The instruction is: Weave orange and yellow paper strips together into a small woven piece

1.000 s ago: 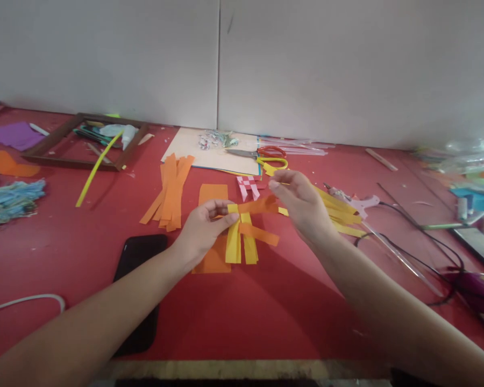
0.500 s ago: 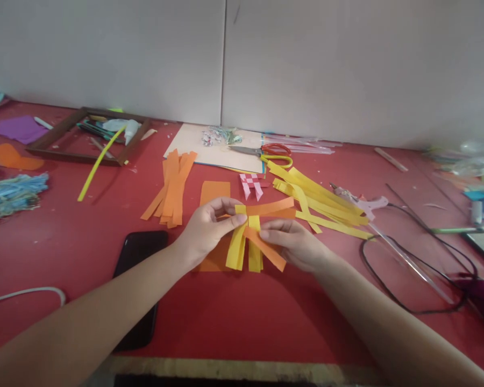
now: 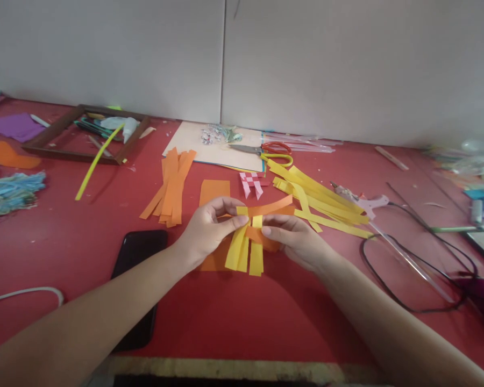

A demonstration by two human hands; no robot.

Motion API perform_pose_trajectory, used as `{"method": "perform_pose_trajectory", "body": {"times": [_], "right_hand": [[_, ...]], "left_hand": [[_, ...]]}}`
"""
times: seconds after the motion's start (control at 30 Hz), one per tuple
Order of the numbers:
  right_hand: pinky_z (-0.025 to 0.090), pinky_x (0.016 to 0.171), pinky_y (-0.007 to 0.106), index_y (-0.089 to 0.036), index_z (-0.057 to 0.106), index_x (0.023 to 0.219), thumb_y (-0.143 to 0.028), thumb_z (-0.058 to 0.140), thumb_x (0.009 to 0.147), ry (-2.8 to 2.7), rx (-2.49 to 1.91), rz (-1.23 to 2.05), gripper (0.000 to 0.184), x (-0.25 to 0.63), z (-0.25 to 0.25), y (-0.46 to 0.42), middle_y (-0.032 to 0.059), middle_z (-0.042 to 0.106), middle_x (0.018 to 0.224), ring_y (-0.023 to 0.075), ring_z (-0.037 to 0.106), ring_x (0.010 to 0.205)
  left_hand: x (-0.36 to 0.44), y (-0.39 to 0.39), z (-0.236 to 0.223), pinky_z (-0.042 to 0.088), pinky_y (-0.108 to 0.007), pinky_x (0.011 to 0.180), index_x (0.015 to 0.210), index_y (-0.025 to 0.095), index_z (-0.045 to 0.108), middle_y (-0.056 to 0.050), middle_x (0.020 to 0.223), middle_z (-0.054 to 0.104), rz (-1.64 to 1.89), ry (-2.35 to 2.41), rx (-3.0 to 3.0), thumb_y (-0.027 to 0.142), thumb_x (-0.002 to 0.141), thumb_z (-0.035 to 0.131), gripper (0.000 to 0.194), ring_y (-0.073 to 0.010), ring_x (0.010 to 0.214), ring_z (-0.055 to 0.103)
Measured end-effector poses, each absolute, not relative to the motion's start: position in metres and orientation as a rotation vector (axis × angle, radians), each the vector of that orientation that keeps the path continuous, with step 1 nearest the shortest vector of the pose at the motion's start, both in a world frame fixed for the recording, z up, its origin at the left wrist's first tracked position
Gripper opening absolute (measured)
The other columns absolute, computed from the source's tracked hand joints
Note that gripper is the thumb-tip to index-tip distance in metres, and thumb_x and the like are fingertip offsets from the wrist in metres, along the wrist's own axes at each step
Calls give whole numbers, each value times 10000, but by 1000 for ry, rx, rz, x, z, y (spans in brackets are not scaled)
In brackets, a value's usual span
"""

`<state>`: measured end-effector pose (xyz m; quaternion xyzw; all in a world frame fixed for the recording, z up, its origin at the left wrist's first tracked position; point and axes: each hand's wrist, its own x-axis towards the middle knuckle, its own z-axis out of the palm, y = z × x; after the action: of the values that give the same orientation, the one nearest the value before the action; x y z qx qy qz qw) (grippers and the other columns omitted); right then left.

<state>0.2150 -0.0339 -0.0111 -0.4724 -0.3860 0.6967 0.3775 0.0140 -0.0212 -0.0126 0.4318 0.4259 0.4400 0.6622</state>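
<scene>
Interlaced yellow paper strips [image 3: 237,252] and orange paper strips [image 3: 272,206] are held up between my two hands. My left hand [image 3: 212,228] pinches the weave at its upper left, thumb in front. My right hand [image 3: 294,236] pinches an orange strip at the right side, beside a hanging yellow strip. Yellow ends hang down; orange ends point right. Behind the weave, an orange paper sheet [image 3: 215,189] lies on the red table. A small pink-and-white woven paper piece [image 3: 251,184] sits just beyond.
Loose orange strips [image 3: 171,188] lie left and yellow strips [image 3: 318,196] right. Scissors [image 3: 262,152] rest on cream paper [image 3: 185,142]. A black phone [image 3: 139,269] is by my left forearm. A glue gun [image 3: 363,201] with a dark cord lies right; a wooden frame [image 3: 64,153] holds tools at left.
The orange strip under my right thumb pointed down to the right; now it lies nearly level, partly behind my right fingers. The hanging yellow ends have shifted slightly.
</scene>
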Motion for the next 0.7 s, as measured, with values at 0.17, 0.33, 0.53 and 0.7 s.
{"method": "perform_pose_trajectory", "body": {"times": [0.17, 0.33, 0.53, 0.7], "right_hand": [[565, 840, 359, -236, 784, 853, -367, 867, 635, -1017, -1289, 1698, 267, 212, -5, -37, 26, 778, 877, 201, 719, 833], [561, 867, 378, -212, 777, 885, -348, 862, 646, -1064, -1240, 1688, 288, 215, -9, -36, 47, 773, 903, 224, 712, 883], [563, 766, 349, -219, 729, 781, -381, 876, 630, -1118, -1142, 1688, 265, 223, -11, -34, 19, 733, 800, 184, 672, 758], [555, 650, 322, -249, 703, 693, -465, 902, 547, -1108, -1089, 1648, 328, 229, -3, -30, -7, 695, 687, 164, 641, 659]], "left_hand": [[14, -22, -11, 470, -285, 814, 883, 192, 664, 14, 882, 605, 955, 974, 1107, 309, 717, 811, 251, -119, 843, 589], [15, -22, -8, 476, -288, 806, 879, 185, 662, 9, 879, 606, 939, 964, 1102, 314, 711, 814, 261, -122, 831, 589], [14, -21, -10, 488, -253, 775, 860, 188, 676, 28, 859, 581, 973, 951, 937, 276, 678, 846, 265, -95, 784, 596], [15, -18, -9, 511, -228, 749, 868, 171, 658, 40, 801, 593, 971, 870, 615, 157, 629, 864, 317, -81, 739, 626]]}}
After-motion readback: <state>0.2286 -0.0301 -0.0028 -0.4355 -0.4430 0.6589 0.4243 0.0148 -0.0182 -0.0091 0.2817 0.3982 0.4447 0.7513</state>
